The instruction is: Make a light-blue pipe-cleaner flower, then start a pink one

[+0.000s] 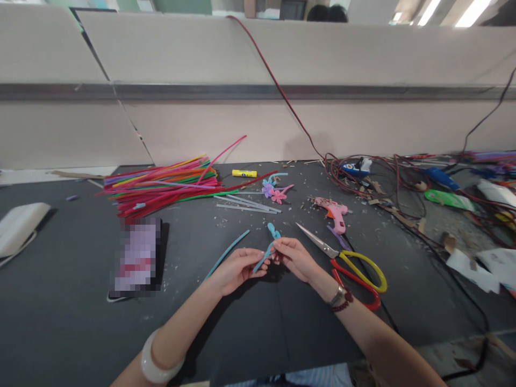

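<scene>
Between my two hands is a light blue pipe cleaner (273,231), bent into small loops at its top, with a straight tail pointing down to the left. My left hand (241,269) pinches the tail near its lower end. My right hand (296,259) grips the piece just below the loops. A separate blue pipe cleaner (228,251) lies on the table beside my left hand. Beyond the hands are a purple flower (267,188), a pink flower (278,196) and several clear glue sticks (252,204).
Scissors (334,252) with yellow and red handles and a pink glue gun (334,212) lie at the right, near tangled cables (397,183). A pipe-cleaner bundle (165,185), a blurred phone (137,258) and a white device (22,228) are left. A yellow tube (244,173) lies behind.
</scene>
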`<action>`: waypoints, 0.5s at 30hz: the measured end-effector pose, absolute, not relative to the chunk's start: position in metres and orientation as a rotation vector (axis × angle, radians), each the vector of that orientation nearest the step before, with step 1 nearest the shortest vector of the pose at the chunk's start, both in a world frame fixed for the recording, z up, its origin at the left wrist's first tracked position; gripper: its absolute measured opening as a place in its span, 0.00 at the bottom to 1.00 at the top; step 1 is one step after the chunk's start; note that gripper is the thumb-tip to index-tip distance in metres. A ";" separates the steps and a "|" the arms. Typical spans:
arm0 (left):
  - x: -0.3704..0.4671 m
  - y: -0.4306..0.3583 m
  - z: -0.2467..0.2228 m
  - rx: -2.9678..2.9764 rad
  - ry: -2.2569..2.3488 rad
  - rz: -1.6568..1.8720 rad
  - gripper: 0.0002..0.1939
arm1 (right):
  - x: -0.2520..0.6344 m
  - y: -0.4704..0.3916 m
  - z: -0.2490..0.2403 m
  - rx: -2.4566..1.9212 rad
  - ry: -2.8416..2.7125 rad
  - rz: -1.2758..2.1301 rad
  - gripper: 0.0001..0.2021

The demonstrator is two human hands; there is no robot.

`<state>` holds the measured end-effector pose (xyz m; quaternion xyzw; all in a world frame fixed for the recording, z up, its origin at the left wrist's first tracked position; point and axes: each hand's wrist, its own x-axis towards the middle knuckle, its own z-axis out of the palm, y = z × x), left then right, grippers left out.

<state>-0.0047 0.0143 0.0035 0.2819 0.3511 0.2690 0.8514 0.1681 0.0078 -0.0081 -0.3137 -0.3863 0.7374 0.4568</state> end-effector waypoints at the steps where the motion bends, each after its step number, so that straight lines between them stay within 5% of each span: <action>1: -0.005 0.014 0.003 0.617 0.756 0.572 0.09 | 0.168 0.008 -0.008 -0.778 -0.952 1.812 0.09; 15: -0.001 0.010 0.004 0.809 0.841 0.593 0.10 | 0.167 0.011 -0.011 -0.972 -1.137 1.565 0.09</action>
